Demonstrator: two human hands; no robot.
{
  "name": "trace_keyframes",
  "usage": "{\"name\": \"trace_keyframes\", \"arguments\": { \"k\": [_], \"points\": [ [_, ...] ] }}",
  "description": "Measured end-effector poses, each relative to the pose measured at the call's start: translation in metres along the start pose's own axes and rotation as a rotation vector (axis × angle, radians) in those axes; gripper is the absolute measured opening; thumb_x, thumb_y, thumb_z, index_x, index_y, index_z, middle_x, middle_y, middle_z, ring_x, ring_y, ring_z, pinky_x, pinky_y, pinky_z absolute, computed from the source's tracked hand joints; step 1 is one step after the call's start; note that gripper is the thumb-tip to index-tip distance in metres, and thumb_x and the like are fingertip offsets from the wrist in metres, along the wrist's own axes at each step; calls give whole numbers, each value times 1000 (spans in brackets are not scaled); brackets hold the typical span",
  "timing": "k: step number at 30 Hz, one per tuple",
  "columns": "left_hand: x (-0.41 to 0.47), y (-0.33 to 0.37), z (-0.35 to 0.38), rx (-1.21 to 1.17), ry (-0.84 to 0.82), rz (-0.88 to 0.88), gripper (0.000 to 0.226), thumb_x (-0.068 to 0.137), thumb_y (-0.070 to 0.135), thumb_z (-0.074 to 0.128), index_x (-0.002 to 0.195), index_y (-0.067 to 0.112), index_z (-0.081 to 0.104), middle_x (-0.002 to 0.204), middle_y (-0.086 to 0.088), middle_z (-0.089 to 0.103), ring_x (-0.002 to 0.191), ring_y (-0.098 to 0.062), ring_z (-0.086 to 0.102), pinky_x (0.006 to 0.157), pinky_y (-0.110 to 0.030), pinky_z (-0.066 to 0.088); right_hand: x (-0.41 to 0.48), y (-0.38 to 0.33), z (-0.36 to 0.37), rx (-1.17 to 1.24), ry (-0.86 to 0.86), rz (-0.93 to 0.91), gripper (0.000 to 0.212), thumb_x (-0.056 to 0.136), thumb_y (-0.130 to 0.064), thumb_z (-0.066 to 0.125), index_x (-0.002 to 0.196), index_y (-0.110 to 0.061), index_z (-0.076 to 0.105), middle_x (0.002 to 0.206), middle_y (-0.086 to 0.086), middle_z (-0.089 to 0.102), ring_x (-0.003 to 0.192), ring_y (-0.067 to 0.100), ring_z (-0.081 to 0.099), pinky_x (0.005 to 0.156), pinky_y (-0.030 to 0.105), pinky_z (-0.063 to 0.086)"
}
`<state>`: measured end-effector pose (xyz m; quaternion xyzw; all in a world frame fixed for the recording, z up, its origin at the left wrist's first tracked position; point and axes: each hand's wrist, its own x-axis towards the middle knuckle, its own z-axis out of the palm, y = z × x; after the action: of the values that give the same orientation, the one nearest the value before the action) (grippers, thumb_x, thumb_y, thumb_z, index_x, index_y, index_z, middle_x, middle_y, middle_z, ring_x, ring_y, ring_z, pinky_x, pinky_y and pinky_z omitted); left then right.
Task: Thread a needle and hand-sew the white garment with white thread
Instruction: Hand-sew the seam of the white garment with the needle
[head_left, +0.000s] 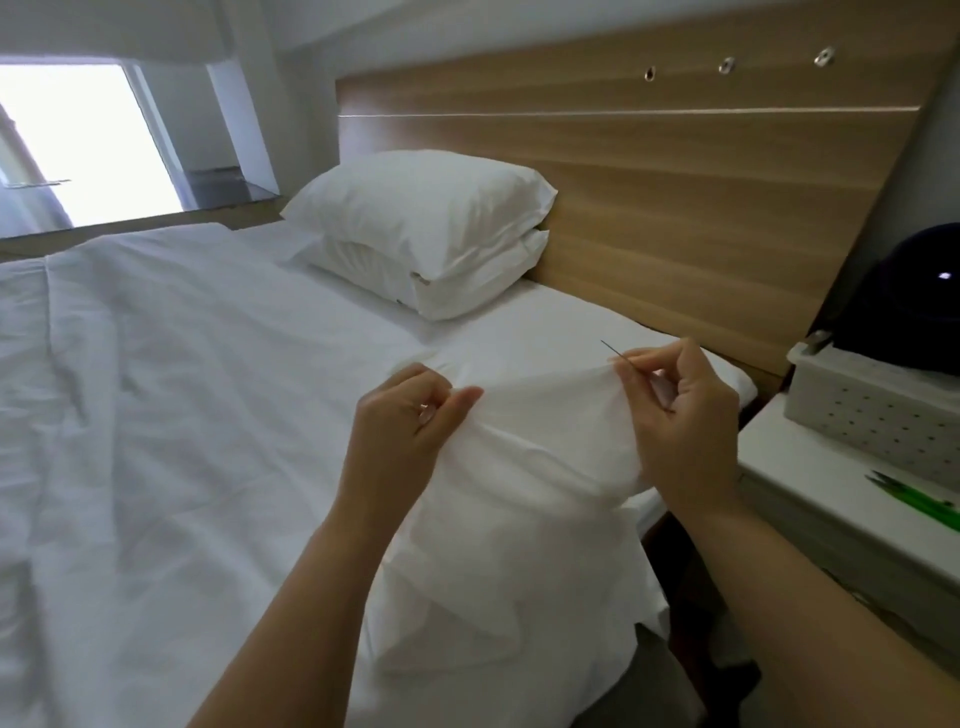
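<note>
- Nearest me: the white garment (519, 519) hangs in loose folds from both hands, down over the near edge of the bed (156, 389). Its top edge is stretched btw the two grips and runs L to R across the view.
- Left hand (405, 421): thumb and forefinger pinch the garment's edge at the span's left end, w/ the other fingers curled in behind.
- Right hand (685, 415): thumb and forefinger are pressed together on the lower part of the needle (612, 351), at the span's right end. The cloth bunches against the same fingers. I can't tell if they nip it too.
- Needle: a thin dark shaft juts out of the R pinch, long axis slanting up and left, away from me. The tip is free in the air just above the cloth edge.
- Thread: white on white, so I can't make it out, and I can't tell if the eye is loaded.
- Key relation: the sewing line lies left of and below the tip, along the taut edge toward the L hand. The R hand is nearer by far. My read: the shaft lies roughly along the edge, so the R wrist must tip it down to cross the cloth.
- Right of the hands: a nightstand (831, 499) w/ a green tool (914, 499), prob. snips, then a perforated basket (872, 415) and a dark helmet (904, 296) behind it.
- Far: two stacked pillows (426, 218), a wood headboard (675, 182) and a bright window (78, 140) far left.
</note>
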<state>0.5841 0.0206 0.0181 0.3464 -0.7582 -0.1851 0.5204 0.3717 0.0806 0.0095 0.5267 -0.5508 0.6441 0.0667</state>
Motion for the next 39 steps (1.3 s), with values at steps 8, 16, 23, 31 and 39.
{"name": "trace_keyframes", "arguments": {
  "k": [8, 16, 23, 31, 39],
  "points": [
    [0, 8, -8, -38, -26, -236, 36, 76, 23, 78, 58, 4, 53, 46, 14, 48, 47, -3, 42, 48, -9, 34, 8, -16, -5, 67, -33, 45, 14, 87, -11, 68, 82, -16, 56, 83, -7, 65, 86, 7, 63, 77, 6, 43],
    [0, 5, -21, -35, -287, -350, 14, 84, 23, 72, 79, 25, 59, 67, 12, 69, 58, -1, 59, 56, -12, 43, 15, -29, -9, 98, -122, 93, 23, 85, -13, 70, 76, -29, 56, 84, -7, 68, 86, 7, 63, 75, 8, 45],
    [8, 24, -29, 106, -457, -298, 43, 95, 17, 53, 130, 42, 46, 113, 24, 60, 105, 8, 56, 81, -10, 42, 21, -38, -5, 100, -169, 59, 17, 84, -13, 71, 77, -25, 60, 83, 2, 68, 82, 13, 65, 73, 20, 52],
    [11, 62, 20, 40, -193, -72, 23, 87, 33, 67, 108, 33, 56, 100, 22, 61, 100, 2, 60, 88, -20, 49, 23, -41, -3, 92, -215, 24, 18, 84, -11, 71, 80, -24, 59, 84, 2, 68, 85, 16, 65, 74, 20, 52],
    [13, 61, 29, -5, -78, -123, 13, 84, 26, 73, 75, 30, 63, 73, 18, 66, 75, 2, 63, 65, -7, 43, 24, -41, -4, 120, -206, 7, 22, 84, -11, 71, 78, -28, 59, 82, -1, 68, 87, 14, 65, 77, 17, 50]
  ]
}}
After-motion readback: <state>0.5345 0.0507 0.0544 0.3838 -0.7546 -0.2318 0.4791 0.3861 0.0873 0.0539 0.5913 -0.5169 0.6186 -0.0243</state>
